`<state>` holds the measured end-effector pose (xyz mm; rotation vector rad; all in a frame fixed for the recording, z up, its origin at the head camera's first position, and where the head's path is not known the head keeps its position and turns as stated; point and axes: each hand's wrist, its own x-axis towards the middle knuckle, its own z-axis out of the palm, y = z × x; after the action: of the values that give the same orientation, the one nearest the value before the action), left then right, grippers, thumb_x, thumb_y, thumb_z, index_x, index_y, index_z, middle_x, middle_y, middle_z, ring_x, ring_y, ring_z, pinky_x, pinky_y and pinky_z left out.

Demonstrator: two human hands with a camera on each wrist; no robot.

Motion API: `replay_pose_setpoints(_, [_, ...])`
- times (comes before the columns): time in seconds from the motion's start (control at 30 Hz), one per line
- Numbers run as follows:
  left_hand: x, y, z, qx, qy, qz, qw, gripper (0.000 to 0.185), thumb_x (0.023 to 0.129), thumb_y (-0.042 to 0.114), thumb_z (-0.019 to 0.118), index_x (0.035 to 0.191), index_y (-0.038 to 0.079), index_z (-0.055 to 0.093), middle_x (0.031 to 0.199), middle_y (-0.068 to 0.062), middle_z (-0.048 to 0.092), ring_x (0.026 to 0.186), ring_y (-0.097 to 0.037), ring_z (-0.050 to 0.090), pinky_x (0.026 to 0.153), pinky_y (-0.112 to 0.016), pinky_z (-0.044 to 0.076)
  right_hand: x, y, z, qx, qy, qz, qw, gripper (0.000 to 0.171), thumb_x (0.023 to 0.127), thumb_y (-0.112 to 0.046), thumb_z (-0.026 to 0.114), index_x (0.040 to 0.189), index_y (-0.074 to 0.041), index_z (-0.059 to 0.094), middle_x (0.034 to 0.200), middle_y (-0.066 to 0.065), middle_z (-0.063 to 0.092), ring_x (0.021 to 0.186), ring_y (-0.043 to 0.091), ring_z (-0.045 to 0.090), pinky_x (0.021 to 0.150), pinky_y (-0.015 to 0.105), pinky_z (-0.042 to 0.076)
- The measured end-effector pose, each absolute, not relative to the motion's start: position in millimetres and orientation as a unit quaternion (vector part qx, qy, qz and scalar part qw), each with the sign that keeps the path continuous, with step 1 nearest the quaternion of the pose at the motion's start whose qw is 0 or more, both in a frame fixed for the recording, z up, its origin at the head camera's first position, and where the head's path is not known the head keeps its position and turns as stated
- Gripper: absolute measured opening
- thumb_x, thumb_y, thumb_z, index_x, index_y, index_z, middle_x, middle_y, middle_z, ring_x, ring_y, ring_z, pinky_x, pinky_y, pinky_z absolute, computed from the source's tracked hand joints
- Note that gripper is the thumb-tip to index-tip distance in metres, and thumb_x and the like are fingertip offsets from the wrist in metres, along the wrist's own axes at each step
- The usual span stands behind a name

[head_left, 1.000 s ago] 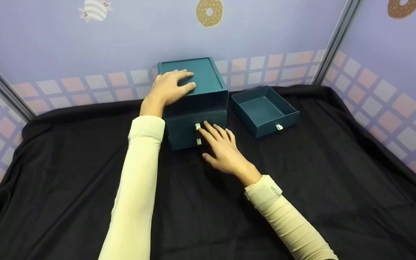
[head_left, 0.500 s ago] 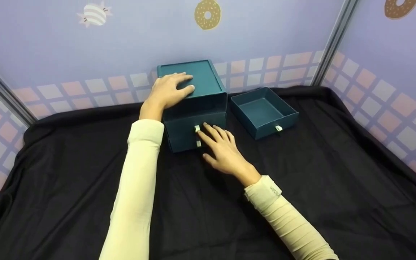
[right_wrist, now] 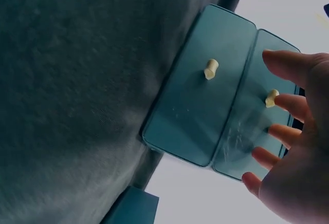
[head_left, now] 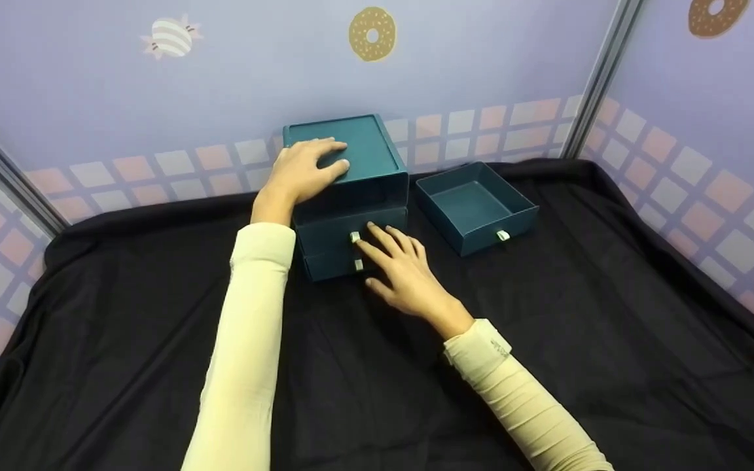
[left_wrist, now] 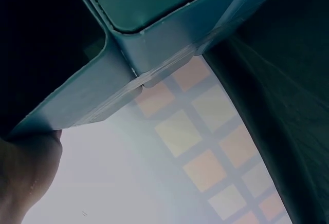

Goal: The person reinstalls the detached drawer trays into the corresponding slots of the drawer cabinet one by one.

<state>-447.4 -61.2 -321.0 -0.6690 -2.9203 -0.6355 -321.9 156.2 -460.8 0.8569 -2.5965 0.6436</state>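
Note:
A dark teal drawer cabinet (head_left: 383, 140) stands near the back wall, its top compartment lacking a drawer. Below sit two drawers with small pale pull tabs: the middle drawer (head_left: 324, 235) and the bottom drawer (right_wrist: 190, 116). My left hand (head_left: 305, 171) rests over the cabinet's top left edge, fingers lying on the top panel. Across the middle drawer's front, my right hand (head_left: 410, 278) spreads its extended fingers; the index fingertip is right at its pull tab (right_wrist: 272, 98). The lower pull tab (right_wrist: 211, 69) stands free of the fingers.
A loose teal drawer (head_left: 472, 196) with a pale pull tab (head_left: 502, 235) sits on the black cloth (head_left: 547, 340) right of the cabinet. Behind rises a lilac patterned wall (head_left: 252, 78), with side panels meeting it at metal corner posts (head_left: 606, 72).
The head view has tilted slightly, so the cabinet and wall appear lower. Both hands keep nearly the same places on the cabinet.

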Motion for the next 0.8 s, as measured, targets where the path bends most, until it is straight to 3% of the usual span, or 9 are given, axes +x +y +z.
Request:
replay_pose_setpoints(0.17, [-448,-61,-321,-0.224,-0.952,-0.204,0.043,0.057,0.109,0.051,0.049,0.161,0.027,0.049,0.172,-0.001,0.036,0.161,-0.03,0.025,0.132,-0.056,0.011,-323,164,-449,0.296,-0.897,0.249,0.213,0.04,0.099,-0.019,0.074,0.139,-0.012,0.07,0.165,0.016,0.043,0.153,0.04,0.033,0.118,0.065,0.026])
replay_pose_setpoints(0.4, [-449,-61,-319,-0.224,-0.952,-0.203,0.042,0.057,0.109,0.052,0.048,0.161,0.027,0.049,0.172,-0.002,0.036,0.161,-0.031,0.025,0.131,-0.058,0.011,-332,187,-435,0.273,-0.886,0.277,0.251,0.026,0.093,-0.014,0.079,0.119,-0.012,0.078,0.151,0.016,0.058,0.147,0.04,0.041,0.113,0.063,0.03])
replay_pose_setpoints(0.57, [-449,-61,-320,-0.226,-0.951,-0.208,0.043,0.057,0.109,0.051,0.049,0.16,0.027,0.05,0.172,-0.002,0.036,0.161,-0.031,0.025,0.131,-0.057,0.011,-340,218,-432,0.228,-0.895,0.287,0.256,0.023,0.09,-0.009,0.078,0.113,-0.009,0.079,0.14,0.016,0.065,0.142,0.042,0.046,0.109,0.064,0.031])
replay_pose_setpoints(0.8, [-449,-62,-321,-0.225,-0.951,-0.21,0.041,0.057,0.109,0.051,0.049,0.161,0.027,0.05,0.172,-0.001,0.036,0.161,-0.029,0.025,0.132,-0.056,0.01,-348,262,-435,0.138,-0.916,0.309,0.216,0.025,0.094,-0.008,0.077,0.118,-0.007,0.078,0.141,0.015,0.064,0.141,0.039,0.044,0.113,0.063,0.026])
